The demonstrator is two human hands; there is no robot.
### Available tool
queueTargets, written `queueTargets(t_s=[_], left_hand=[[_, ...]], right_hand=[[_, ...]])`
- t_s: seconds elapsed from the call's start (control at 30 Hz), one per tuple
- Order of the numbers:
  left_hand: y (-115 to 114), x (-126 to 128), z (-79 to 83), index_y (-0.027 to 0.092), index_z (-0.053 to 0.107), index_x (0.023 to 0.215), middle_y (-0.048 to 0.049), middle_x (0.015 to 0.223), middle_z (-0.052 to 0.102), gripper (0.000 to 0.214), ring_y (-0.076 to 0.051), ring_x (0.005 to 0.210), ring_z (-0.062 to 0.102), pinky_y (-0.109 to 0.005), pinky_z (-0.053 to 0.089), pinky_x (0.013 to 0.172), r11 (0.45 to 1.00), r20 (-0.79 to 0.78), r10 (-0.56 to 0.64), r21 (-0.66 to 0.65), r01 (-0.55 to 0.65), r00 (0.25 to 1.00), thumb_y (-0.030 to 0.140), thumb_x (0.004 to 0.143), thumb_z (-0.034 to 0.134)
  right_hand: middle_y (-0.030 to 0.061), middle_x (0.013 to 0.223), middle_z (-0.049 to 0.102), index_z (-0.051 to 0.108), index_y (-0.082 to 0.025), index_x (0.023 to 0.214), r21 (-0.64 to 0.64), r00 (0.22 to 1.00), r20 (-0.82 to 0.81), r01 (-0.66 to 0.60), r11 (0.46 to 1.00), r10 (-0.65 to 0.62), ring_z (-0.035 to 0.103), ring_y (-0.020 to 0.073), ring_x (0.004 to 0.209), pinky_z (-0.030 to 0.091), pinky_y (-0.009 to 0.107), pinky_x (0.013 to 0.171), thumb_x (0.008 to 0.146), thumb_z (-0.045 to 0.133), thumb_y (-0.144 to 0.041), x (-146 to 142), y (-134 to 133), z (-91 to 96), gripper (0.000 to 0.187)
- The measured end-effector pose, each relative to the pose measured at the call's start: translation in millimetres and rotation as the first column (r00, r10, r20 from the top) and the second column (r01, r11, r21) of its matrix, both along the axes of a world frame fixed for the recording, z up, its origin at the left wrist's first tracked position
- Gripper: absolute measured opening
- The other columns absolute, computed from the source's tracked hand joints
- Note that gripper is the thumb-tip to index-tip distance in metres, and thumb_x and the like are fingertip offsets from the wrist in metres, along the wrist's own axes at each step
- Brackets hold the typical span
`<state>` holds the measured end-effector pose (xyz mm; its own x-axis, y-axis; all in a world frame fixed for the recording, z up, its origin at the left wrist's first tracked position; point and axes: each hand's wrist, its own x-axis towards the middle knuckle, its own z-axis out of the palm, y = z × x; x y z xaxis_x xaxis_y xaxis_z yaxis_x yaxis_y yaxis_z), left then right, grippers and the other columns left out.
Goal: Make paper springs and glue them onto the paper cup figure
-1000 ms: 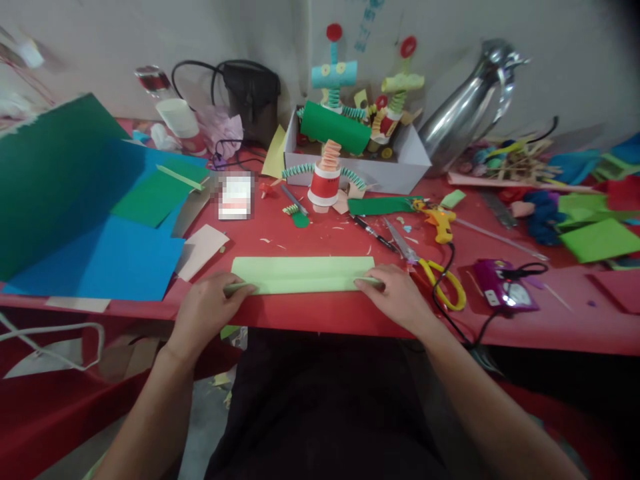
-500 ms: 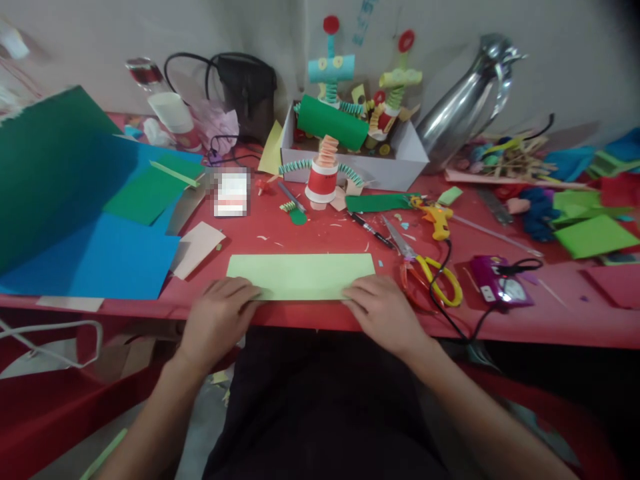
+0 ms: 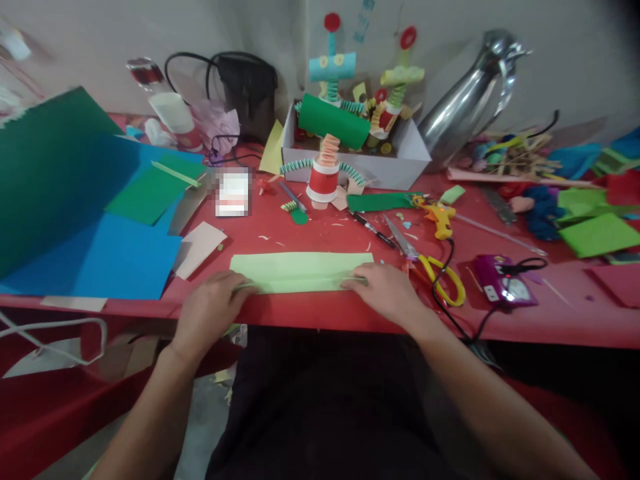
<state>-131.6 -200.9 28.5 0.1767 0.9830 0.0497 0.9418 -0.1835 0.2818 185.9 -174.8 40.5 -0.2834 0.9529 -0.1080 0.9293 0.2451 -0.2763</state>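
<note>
A pale green sheet of paper (image 3: 300, 267) lies crosswise near the front of the red table, its near edge folded up a little. My left hand (image 3: 215, 297) pinches the paper's near left corner between thumb and fingers. At the near right corner, my right hand (image 3: 383, 287) pinches it the same way. Beyond the paper stands a red and white paper-cup figure (image 3: 323, 177) with pleated paper arms. Scissors with yellow handles (image 3: 440, 277) lie to the right of my right hand.
Blue card (image 3: 115, 260) and green sheets cover the table's left side. A yellow glue gun (image 3: 440, 217) and a purple box with a cord (image 3: 505, 280) are at the right. Behind stand a white box (image 3: 355, 167) of paper figures and a silver jug (image 3: 465, 100).
The near edge of the paper has been lifted and turned away from me, making the sheet narrower. Both hands have shifted slightly and now pinch its near corners.
</note>
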Motion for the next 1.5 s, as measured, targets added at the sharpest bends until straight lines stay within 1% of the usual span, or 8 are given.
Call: queueTargets(t_s=[0.43,0.73,0.83,0.97,1.07,1.13,1.3,1.5], left_hand=[[2,-7,1.0,0.021,0.062,0.075,-0.0049,0.083,0.068,0.035,-0.022,0.08,0.061,-0.03,0.043,0.071,0.992,0.155,0.127,-0.044,-0.121,0.98,0.054,0.085,0.053],[7,-11,-0.6,0.023,0.064,0.077,-0.0051,0.084,0.07,0.034,-0.024,0.082,0.064,-0.029,0.042,0.065,0.986,0.017,0.163,-0.05,-0.162,0.987,0.054,0.082,0.052],[9,-16,-3.6,0.023,0.064,0.077,-0.0057,0.084,0.07,0.035,-0.025,0.082,0.065,-0.03,0.044,0.066,0.986,0.005,0.151,-0.065,-0.151,0.988,0.055,0.082,0.054],[3,-7,-2.6,0.02,0.065,0.102,-0.0105,0.101,0.068,0.028,-0.029,0.097,0.063,-0.039,0.048,0.082,0.984,-0.005,0.138,0.115,-0.136,0.99,0.04,0.085,0.057],[-7,23,-3.5,0.024,0.066,0.116,-0.0118,0.124,0.062,0.037,-0.032,0.115,0.056,-0.051,0.043,0.099,0.956,-0.095,0.012,0.292,0.016,0.995,0.014,0.085,0.049],[-15,53,-8.4,0.024,0.068,0.116,-0.0099,0.124,0.064,0.045,-0.029,0.116,0.058,-0.048,0.045,0.101,0.931,-0.076,-0.229,0.274,0.241,0.97,0.004,0.084,0.043],[-27,113,-24.5,0.014,0.059,0.13,-0.0138,0.13,0.063,0.05,-0.027,0.123,0.058,-0.045,0.047,0.107,0.899,0.05,-0.366,0.278,0.339,0.929,0.003,0.084,0.043],[-27,75,-20.1,0.025,0.057,0.134,-0.0031,0.134,0.062,0.042,-0.021,0.128,0.054,-0.043,0.042,0.113,0.94,0.173,-0.304,0.212,0.266,0.937,0.02,0.093,0.047]], right_hand=[[0.0032,0.092,0.072,0.064,-0.024,0.084,-0.057,0.994,0.089,0.065,0.996,-0.06,0.065,0.0241,0.087,0.029,0.028,0.057,0.089,0.057,-0.048,-4,4,5.0,0.025],[0.0036,0.086,0.069,0.059,-0.022,0.085,-0.054,0.995,-0.066,0.075,0.996,-0.079,0.062,0.0234,0.091,0.04,0.029,0.07,0.087,0.064,-0.033,0,3,-3.5,0.012],[0.0043,0.092,0.069,0.06,-0.023,0.101,-0.078,0.987,-0.127,0.092,0.993,-0.101,0.062,0.0232,0.091,0.044,0.031,0.073,0.086,0.065,-0.033,2,2,-6.1,0.018],[0.0087,0.123,0.061,0.061,-0.031,0.121,0.149,0.995,-0.062,0.084,0.985,-0.075,0.055,0.0301,0.11,0.047,0.042,0.083,0.087,0.065,-0.028,-3,-10,-6.5,0.034],[0.0078,0.131,0.058,0.068,-0.028,0.115,0.298,0.993,0.068,-0.115,0.948,0.099,0.048,0.0312,0.12,0.04,0.05,0.099,0.091,0.056,-0.015,-17,-25,-7.2,0.03],[0.0112,0.122,0.063,0.067,-0.019,0.117,0.281,0.973,0.136,-0.217,0.935,0.185,0.052,0.0283,0.114,0.039,0.046,0.104,0.091,0.049,-0.006,-30,-36,-8.2,0.034],[0.0154,0.112,0.064,0.057,-0.014,0.132,0.268,0.981,0.138,-0.17,0.948,0.137,0.054,0.0298,0.109,0.044,0.044,0.098,0.092,0.049,-0.011,-51,-47,-7.8,0.041],[0.0096,0.117,0.066,0.061,-0.019,0.123,0.245,0.964,0.189,-0.23,0.942,0.187,0.057,0.0248,0.105,0.049,0.035,0.079,0.096,0.045,-0.017,-23,-40,-2.0,0.032]])
